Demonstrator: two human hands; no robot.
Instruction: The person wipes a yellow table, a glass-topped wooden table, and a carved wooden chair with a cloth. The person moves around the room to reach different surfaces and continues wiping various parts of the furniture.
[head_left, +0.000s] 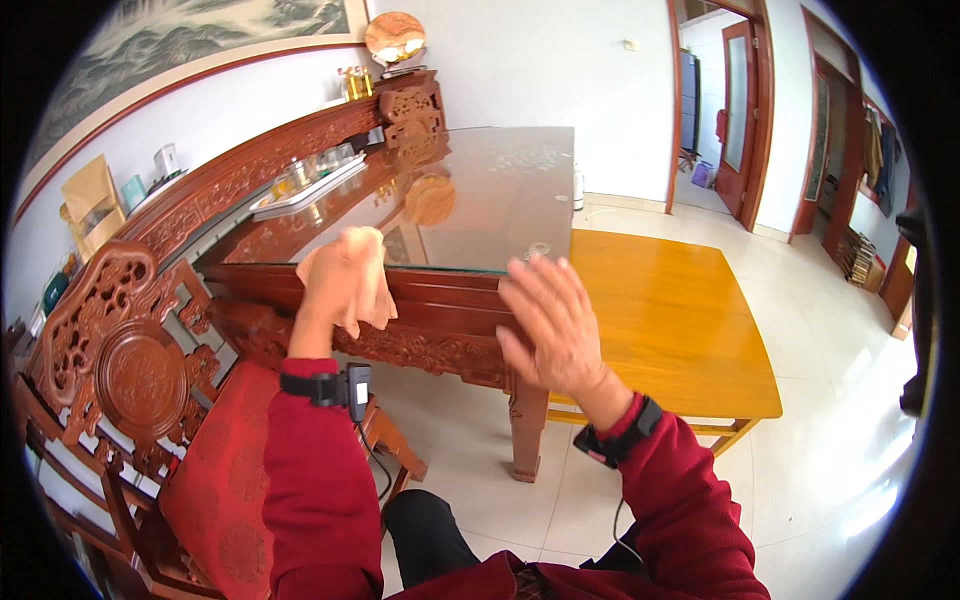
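Observation:
My left hand (337, 281) grips a crumpled peach-coloured cloth (369, 289) in front of the near edge of a carved wooden table. Parts of the cloth hang below my fingers. To the right, my right hand (551, 322) is held palm down with fingers apart and nothing in it, near the table's front right corner. A glass sheet (487, 217) covers the tabletop and reflects a round stone disc. Whether either hand touches the table, I cannot tell.
A white tray (307, 196) with glasses and a metal pot lies along the table's left side. A yellow wooden table (667, 322) adjoins on the right. A carved chair with a red cushion (225, 480) stands at the left. The round stone disc (395, 37) stands at the back.

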